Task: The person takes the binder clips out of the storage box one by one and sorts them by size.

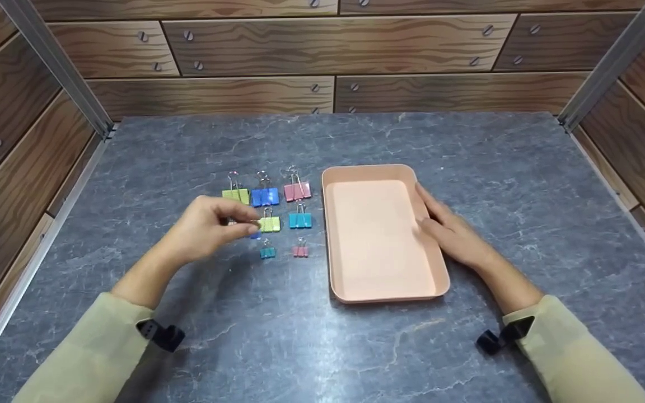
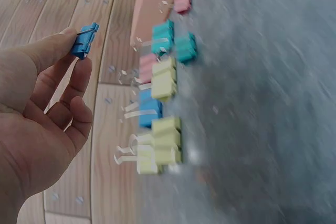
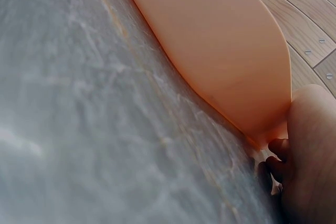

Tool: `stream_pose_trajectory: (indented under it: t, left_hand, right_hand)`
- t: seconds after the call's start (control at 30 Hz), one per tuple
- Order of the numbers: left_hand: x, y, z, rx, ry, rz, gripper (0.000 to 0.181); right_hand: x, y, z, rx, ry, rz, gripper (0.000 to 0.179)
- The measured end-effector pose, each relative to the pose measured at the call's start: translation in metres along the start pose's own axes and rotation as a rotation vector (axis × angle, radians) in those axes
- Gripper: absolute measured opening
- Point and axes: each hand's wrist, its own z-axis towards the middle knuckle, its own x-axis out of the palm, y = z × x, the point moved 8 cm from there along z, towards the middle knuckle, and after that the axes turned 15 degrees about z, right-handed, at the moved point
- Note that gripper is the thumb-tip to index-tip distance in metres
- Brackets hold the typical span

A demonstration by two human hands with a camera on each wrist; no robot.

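Between thumb and fingertips, my left hand (image 1: 205,226) pinches a small blue binder clip (image 2: 84,40), held up off the table. Around it stand several binder clips in rough rows. At the back are a yellow-green clip (image 1: 235,195), a larger blue clip (image 1: 265,196) and a pink clip (image 1: 298,191). Nearer are another yellow-green clip (image 1: 270,224), a teal clip (image 1: 300,220), a small teal clip (image 1: 267,252) and a small pink clip (image 1: 300,252). My right hand (image 1: 457,238) grips the right side of a peach tray (image 1: 381,235), thumb over the rim; its other fingers are partly hidden.
The tray stands on the dark marbled table (image 1: 277,336), just right of the clips. Wood-patterned panels (image 1: 333,45) close off the back and both sides, with metal posts (image 1: 56,67) at the corners.
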Motion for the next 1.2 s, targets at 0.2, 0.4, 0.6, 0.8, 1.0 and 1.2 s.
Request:
stream_pose_trajectory:
  t: [0.2,0.4,0.6,0.8,1.0,1.2]
  left_hand:
    - [-0.001,0.026,-0.014,-0.072,-0.001,0.014,0.014]
    - [0.004,0.042,-0.020,-0.091,-0.003,0.006,0.017]
    - [0.013,0.058,-0.023,-0.105,0.008,-0.019,0.017]
    - [0.019,0.072,-0.025,-0.126,0.009,-0.026,0.017]
    - [0.023,0.080,-0.026,-0.141,0.007,-0.047,0.017]
    - [0.025,0.081,-0.026,-0.150,0.006,-0.066,0.018]
  right_hand:
    - [0.001,0.000,0.000,0.004,0.002,0.005,0.066]
    - [0.002,0.000,0.000,0.017,0.011,0.021,0.066]
    - [0.001,0.000,0.000,0.004,0.008,0.027,0.066]
    - [0.000,0.002,0.000,-0.013,0.005,0.022,0.067]
    - [0.002,0.005,-0.001,-0.016,0.007,0.018,0.066]
    - [0.000,0.002,-0.001,-0.016,-0.002,0.001,0.066]
